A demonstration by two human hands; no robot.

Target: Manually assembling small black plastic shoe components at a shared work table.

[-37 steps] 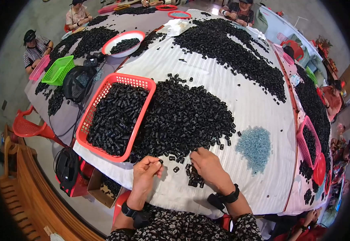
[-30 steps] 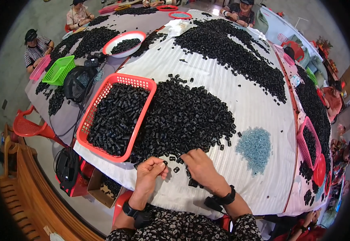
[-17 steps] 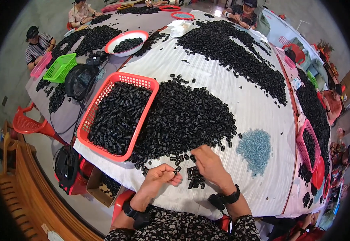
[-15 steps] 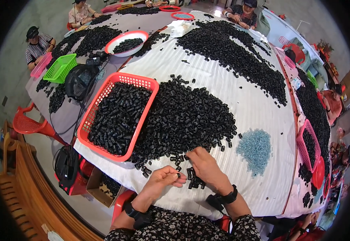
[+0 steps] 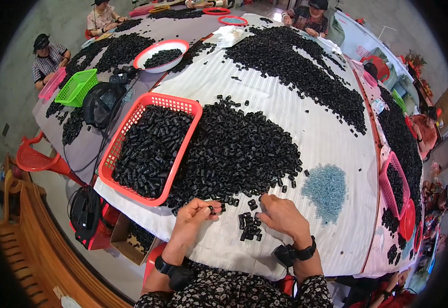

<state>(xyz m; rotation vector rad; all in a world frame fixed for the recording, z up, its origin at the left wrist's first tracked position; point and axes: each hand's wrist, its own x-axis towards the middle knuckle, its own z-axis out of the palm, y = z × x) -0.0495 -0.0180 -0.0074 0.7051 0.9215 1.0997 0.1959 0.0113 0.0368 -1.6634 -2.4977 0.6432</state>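
Observation:
Near the table's front edge, my left hand point(image 5: 195, 215) pinches a small black plastic cap point(image 5: 211, 209) between thumb and fingers. My right hand point(image 5: 284, 215) hovers to its right, thumb and curled forefinger apart, with nothing visible between them. Several loose black parts point(image 5: 249, 226) lie on the white cloth point(image 5: 311, 246) between the hands. Beyond them spreads a large heap of the same black parts point(image 5: 234, 149). A red plastic basket point(image 5: 200, 120), filled with black parts, stands to the left of that heap.
A patch of small clear bluish pieces point(image 5: 324, 192) lies to the right of my right hand. Farther off are another black heap point(image 5: 296, 61), a red-rimmed basin point(image 5: 137, 60) and a green basket point(image 5: 77, 88). Several people sit around the tables. A cardboard box point(image 5: 123, 238) stands below, at left.
My left hand has moved left and away from the loose parts, keeping its pinch. The right hand has shifted right, drawing back from the heap's near edge, and its fingers have parted.

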